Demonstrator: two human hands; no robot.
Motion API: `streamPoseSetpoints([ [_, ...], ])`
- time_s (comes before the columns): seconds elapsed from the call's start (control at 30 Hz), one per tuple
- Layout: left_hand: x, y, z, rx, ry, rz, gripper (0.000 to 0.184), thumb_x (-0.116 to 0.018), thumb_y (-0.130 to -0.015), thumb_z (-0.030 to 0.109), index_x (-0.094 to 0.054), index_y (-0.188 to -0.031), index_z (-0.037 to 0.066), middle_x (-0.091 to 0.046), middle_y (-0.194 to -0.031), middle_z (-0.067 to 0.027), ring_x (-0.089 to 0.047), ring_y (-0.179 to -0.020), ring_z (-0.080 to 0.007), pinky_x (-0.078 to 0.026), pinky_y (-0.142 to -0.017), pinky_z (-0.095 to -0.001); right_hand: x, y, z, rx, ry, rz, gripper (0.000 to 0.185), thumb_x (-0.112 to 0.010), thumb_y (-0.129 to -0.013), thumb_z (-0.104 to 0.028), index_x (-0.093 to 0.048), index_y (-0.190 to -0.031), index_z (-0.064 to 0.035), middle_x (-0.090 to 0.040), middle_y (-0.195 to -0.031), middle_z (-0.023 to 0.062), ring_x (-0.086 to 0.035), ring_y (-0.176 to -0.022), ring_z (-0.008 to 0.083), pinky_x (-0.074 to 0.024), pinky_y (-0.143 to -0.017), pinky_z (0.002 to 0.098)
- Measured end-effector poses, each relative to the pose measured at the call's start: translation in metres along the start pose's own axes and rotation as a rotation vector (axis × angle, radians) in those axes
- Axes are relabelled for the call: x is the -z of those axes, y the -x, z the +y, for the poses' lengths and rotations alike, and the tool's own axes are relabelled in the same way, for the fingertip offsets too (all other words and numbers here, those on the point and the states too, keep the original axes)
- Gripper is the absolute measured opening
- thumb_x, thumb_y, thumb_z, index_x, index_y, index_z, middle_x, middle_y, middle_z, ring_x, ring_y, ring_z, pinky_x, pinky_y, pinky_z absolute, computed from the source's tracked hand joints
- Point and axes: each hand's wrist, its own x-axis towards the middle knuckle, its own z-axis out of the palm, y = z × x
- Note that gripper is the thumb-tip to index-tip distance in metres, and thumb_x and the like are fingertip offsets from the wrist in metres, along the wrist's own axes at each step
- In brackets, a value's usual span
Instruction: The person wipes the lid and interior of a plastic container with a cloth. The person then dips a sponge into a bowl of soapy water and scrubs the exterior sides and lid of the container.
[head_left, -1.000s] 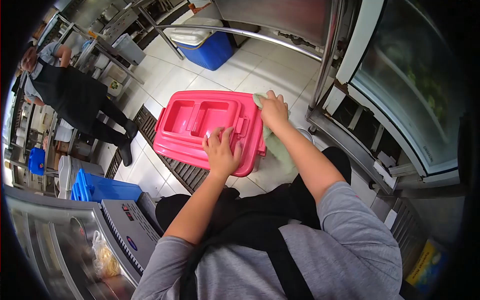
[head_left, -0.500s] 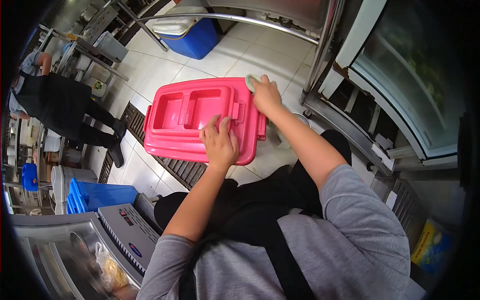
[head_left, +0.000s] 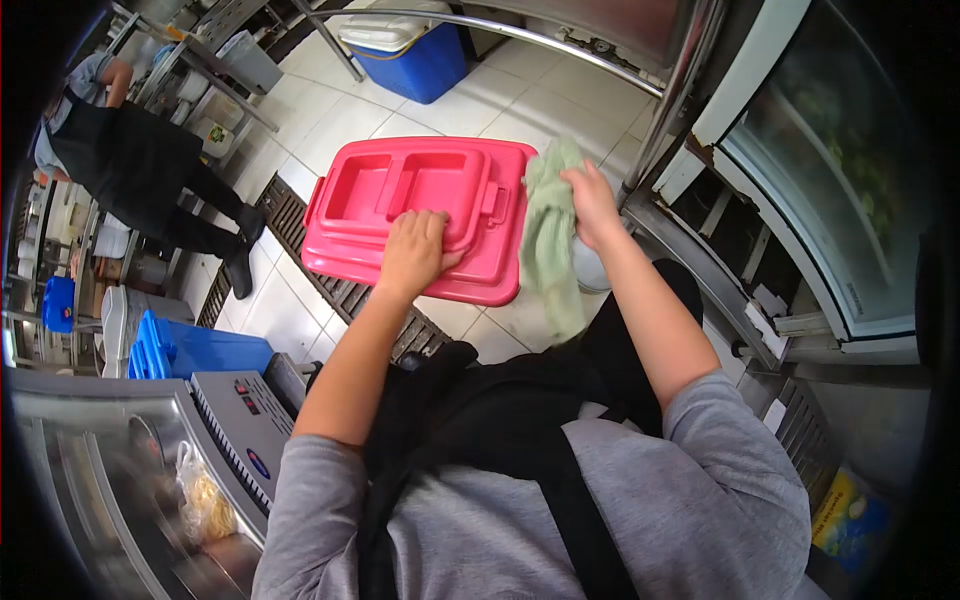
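A pink plastic cooler lid [head_left: 345, 248] with two rectangular recesses is in front of me, over the tiled floor. My left hand [head_left: 415, 252] is closed over the raised near part of the lid, with the fingertips partly hidden. To the right, my right hand [head_left: 593, 205] grips a pale green cloth [head_left: 550, 235]. The cloth hangs down in loose folds along the lid's right edge. Behind the cloth, a pale rounded container [head_left: 590, 268] shows partly. What lies under the lid is hidden.
A blue cooler with a white top [head_left: 415, 70] stands beyond a metal rail [head_left: 520, 28]. A floor drain grate [head_left: 345, 285] runs under the lid. Another person [head_left: 130, 160] stands at left by shelves. A glass-door fridge [head_left: 820, 180] is on the right, a blue bin [head_left: 210, 350] at lower left.
The cloth, bunched on the lid's corner before, now hangs unfolded from my right hand, off to the right. My left hand has shifted left on the lid and its fingers have closed down.
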Motion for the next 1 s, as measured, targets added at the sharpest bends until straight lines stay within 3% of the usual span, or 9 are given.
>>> streamPoseSetpoints([
  [0.13, 0.042, -0.021, -0.027, 0.23, 0.047, 0.432, 0.041, -0.071, -0.077, 0.022, -0.053, -0.108, 0.002, -0.059, -0.096, -0.0142, -0.057, -0.093, -0.0326, -0.044, -0.086, -0.0405, -0.022, -0.039, 0.013, 0.04, 0.129, -0.039, 0.033, -0.047, -0.086, -0.011, -0.057, -0.116, 0.001, -0.063, -0.103, 0.0107, -0.061, -0.09, 0.0224, -0.0507, -0.078, 0.036],
  [0.2, 0.078, -0.027, -0.046, 0.332, 0.235, 0.509, 0.038, -0.065, -0.086, 0.028, -0.051, -0.108, 0.0, -0.06, -0.091, -0.0178, -0.059, -0.085, -0.0353, -0.047, -0.077, -0.0415, -0.036, -0.056, 0.038, 0.655, 1.536, -0.228, 0.022, -0.052, -0.083, -0.011, -0.063, -0.1, -0.001, -0.063, -0.098, 0.0125, -0.06, -0.09, 0.027, -0.0496, -0.075, 0.0392],
  [0.23, 0.095, -0.03, -0.05, 0.343, 0.363, 0.494, 0.039, -0.061, -0.091, 0.034, -0.05, -0.108, 0.0, -0.061, -0.087, -0.0197, -0.06, -0.08, -0.0368, -0.048, -0.071, -0.0415, -0.047, -0.047, 0.042, 0.658, 1.535, -0.234, 0.022, -0.052, -0.083, -0.011, -0.063, -0.1, -0.001, -0.063, -0.098, 0.0125, -0.06, -0.09, 0.027, -0.0496, -0.075, 0.0392],
  [0.3, 0.101, -0.032, -0.056, 0.285, 0.349, 0.518, 0.041, -0.057, -0.093, 0.038, -0.049, -0.108, 0.001, -0.06, -0.083, -0.0199, -0.061, -0.076, -0.037, -0.048, -0.068, -0.0408, -0.064, -0.015, 0.058, 1.0, 1.676, -0.034, 0.016, -0.053, -0.081, -0.014, -0.065, -0.086, -0.0044, -0.061, -0.093, 0.0125, -0.057, -0.092, 0.0298, -0.0481, -0.072, 0.0404],
  [0.4, 0.106, -0.029, -0.06, 0.232, 0.341, 0.539, 0.044, -0.053, -0.094, 0.044, -0.049, -0.107, 0.002, -0.06, -0.079, -0.0197, -0.061, -0.073, -0.0366, -0.048, -0.066, -0.0401, -0.073, 0.036, 0.074, 0.939, 1.89, -0.261, 0.015, -0.055, -0.076, -0.016, -0.064, -0.084, -0.0066, -0.057, -0.092, 0.0094, -0.055, -0.092, 0.0263, -0.0486, -0.071, 0.0418],
  [0.6, 0.113, -0.03, -0.072, 0.24, 0.379, 0.6, 0.044, -0.05, -0.096, 0.047, -0.05, -0.103, 0.003, -0.061, -0.08, -0.0163, -0.062, -0.073, -0.0291, -0.049, -0.068, -0.0374, -0.057, 0.12, 0.082, 0.999, 1.392, -0.454, 0.018, -0.055, -0.077, -0.014, -0.063, -0.092, -0.0075, -0.058, -0.113, 0.0126, -0.057, -0.095, 0.0264, -0.0517, -0.07, 0.0397],
  [0.7, 0.118, -0.03, -0.079, 0.274, 0.338, 0.569, 0.053, -0.038, -0.098, 0.051, -0.052, -0.104, 0.001, -0.056, -0.083, -0.0156, -0.057, -0.078, -0.0288, -0.045, -0.073, -0.0364, -0.049, 0.098, 0.07, 0.861, 1.563, -0.328, 0.023, -0.056, -0.078, -0.013, -0.063, -0.099, -0.0063, -0.058, -0.119, 0.0136, -0.059, -0.094, 0.0261, -0.0524, -0.073, 0.0389],
  [0.83, 0.124, -0.031, -0.091, 0.293, 0.328, 0.632, 0.041, -0.046, -0.098, 0.043, -0.051, -0.103, 0.003, -0.06, -0.082, -0.0186, -0.06, -0.076, -0.0358, -0.048, -0.07, -0.0405, -0.045, 0.083, 0.053, 0.908, 1.56, -0.482, 0.038, -0.063, -0.074, -0.015, -0.061, -0.111, -0.0059, -0.06, -0.12, 0.014, -0.061, -0.092, 0.0263, -0.0525, -0.074, 0.0383],
  [1.0, 0.141, -0.028, -0.109, 0.245, 0.384, 0.618, 0.044, -0.043, -0.099, 0.045, -0.05, -0.099, 0.001, -0.058, -0.082, -0.0195, -0.057, -0.076, -0.0346, -0.046, -0.073, -0.0394, -0.027, 0.099, 0.048, 0.828, 1.647, -0.622, 0.027, -0.058, -0.08, -0.014, -0.065, -0.105, -0.0098, -0.049, -0.137, 0.009, -0.051, -0.117, 0.0263, -0.0448, -0.092, 0.0413],
])
